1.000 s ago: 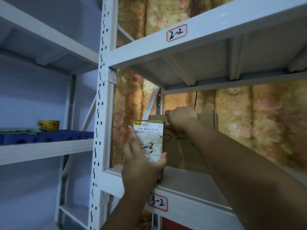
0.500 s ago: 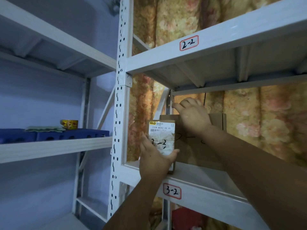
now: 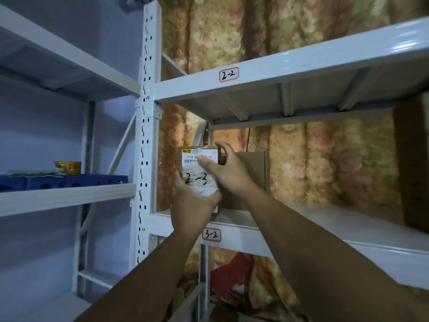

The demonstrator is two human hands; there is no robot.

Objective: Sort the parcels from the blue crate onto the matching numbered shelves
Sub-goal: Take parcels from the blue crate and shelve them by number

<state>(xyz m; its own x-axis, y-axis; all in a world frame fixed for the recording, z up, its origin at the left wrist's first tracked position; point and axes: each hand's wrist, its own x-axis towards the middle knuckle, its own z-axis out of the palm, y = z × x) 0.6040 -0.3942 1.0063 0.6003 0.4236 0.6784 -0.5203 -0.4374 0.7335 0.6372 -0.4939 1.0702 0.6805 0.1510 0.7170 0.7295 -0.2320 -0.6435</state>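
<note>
The step in hand appears to be reading and matching a parcel, not placing it. The small parcel [image 3: 200, 182], with a printed label at its top and "2-3" handwritten on its pale front, stands upright in front of the left end of the lower shelf [image 3: 313, 219], just right of the white upright post [image 3: 146, 140]. The left hand [image 3: 193, 205] cups it from below with fingers wrapped round its lower part. The right hand [image 3: 228, 174] pinches its upper right corner, thumb across the label and fingers curled over the top edge. Whether its base touches the shelf is hidden by the left hand. Just behind it, a brown cardboard box [image 3: 254, 180] stands on that shelf. The tag [image 3: 211, 235] below reads 3-2 and the tag [image 3: 229, 74] on the upper shelf [image 3: 325, 59] reads 2-2, so neither seems to match. The next move likely calls for carrying the parcel to a shelf marked 2-3, which is not in view.
</note>
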